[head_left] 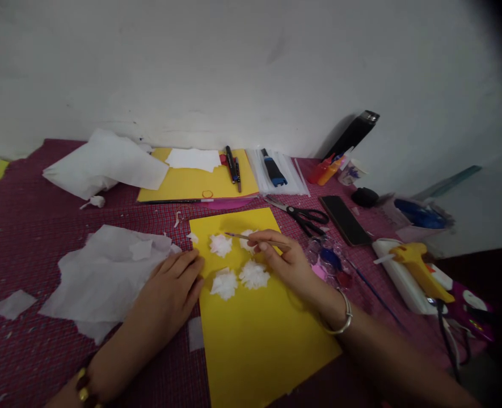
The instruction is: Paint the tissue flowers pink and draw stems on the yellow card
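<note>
A yellow sheet [268,334] lies on the table with several white crumpled paper flowers [254,275] on its upper half. My right hand [282,260] is closed around a thin paintbrush [271,241]; its tip is over the sheet beside the upper left flower [220,245], which looks faintly pink. Whether the tip touches that flower I cannot tell. The upper right flower [246,238] is partly hidden behind my right hand. My left hand [169,289] rests flat, fingers stretched out, at the sheet's left edge and over part of the white tissue paper [93,277].
Right of the sheet are a paint palette [329,258], another paintbrush [376,292], black scissors [304,215], a phone [345,220] and a yellow glue gun [423,269]. Markers [232,165] lie on yellow paper [178,184] at the back. A black bottle [353,135] leans on the wall.
</note>
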`<state>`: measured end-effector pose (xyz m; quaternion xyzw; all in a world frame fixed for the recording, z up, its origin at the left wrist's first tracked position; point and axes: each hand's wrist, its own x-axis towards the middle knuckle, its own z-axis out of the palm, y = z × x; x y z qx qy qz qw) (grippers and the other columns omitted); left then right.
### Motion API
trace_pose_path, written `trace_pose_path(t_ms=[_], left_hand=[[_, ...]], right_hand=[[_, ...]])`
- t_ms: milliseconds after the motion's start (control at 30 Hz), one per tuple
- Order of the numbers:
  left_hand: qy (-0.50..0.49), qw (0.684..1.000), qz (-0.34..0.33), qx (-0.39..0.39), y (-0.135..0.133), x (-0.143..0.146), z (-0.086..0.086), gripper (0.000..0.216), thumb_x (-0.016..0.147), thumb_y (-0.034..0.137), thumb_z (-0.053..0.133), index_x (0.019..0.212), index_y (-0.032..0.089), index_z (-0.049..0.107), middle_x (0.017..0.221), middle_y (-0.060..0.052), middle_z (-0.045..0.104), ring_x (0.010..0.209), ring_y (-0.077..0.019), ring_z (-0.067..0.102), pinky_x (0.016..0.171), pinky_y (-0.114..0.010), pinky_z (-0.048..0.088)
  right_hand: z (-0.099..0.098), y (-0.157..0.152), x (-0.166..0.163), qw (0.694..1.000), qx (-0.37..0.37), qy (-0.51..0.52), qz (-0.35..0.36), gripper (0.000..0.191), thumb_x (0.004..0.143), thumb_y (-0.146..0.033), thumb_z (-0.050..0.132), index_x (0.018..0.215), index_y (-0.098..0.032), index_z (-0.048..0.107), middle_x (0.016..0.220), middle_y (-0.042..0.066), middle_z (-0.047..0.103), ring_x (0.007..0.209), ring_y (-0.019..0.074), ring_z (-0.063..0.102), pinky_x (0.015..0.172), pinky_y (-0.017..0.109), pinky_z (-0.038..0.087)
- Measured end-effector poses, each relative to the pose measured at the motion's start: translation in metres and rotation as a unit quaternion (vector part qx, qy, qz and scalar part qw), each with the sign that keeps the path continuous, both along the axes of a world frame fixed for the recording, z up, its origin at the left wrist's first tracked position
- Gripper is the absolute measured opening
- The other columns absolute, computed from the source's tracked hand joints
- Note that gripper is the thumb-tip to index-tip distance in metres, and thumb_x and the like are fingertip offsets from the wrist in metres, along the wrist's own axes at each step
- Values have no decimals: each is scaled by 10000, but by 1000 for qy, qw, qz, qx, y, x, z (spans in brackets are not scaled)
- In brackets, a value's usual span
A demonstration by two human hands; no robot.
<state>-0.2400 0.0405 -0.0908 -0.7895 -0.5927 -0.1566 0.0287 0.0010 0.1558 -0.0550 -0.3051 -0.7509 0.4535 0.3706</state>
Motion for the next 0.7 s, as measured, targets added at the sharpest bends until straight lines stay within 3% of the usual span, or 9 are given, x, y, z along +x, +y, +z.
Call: trace_pose_path(t_ms=[167,267,367,533,600,700], left_hand=[[2,1000,-4,4,1,-1,1,349,978,290,414,1204,114,613,1239,-152,628,1161,-297,563,996,-514,498],[4,1000,-13,3,1,-2,0,354,979,297,425,1207,102,611,1241,-160,625,1161,-303,557,987,-528,499],[1,1000,-19,3,1,-3,-1,356,982,303,422,1210,105,610,1238,-157,626,1164,-301,553,986,-529,499],[-1,1000,-9,-3,0,-5,-3,375,984,340,420,1229,122,603,1261,-151,623,1161,-292,563,989,-513,500],[-4,1000,-6,-6,0,-6,-2,386,986,356,410,1231,130,604,1268,-152,626,1168,-290,568,1001,-510,495],[-12,1000,-8,-12,1,-7,-1,393,987,375,398,1234,147,603,1270,-147,632,1169,-291,581,999,-507,499]], right_hand=[[0,-2,7,991,111,-61,32,204,962,-203,522,1077,-233,687,1023,61,735,960,179,674,864,360,513],[8,-7,14,990,133,-46,28,212,965,-186,519,1085,-245,683,1020,49,743,948,170,674,851,352,511],[10,-11,18,996,85,-25,11,190,965,-202,525,1041,-240,694,975,42,742,899,157,679,819,328,521],[-7,-6,10,998,-59,13,31,196,966,-317,538,1035,-232,700,902,39,718,804,144,668,710,287,544],[-9,-3,8,997,-75,27,14,218,964,-369,542,1041,-243,702,910,38,712,791,141,658,696,287,547],[5,-1,18,996,-63,58,-27,229,955,-405,559,1031,-247,706,913,41,713,787,145,657,712,301,561]])
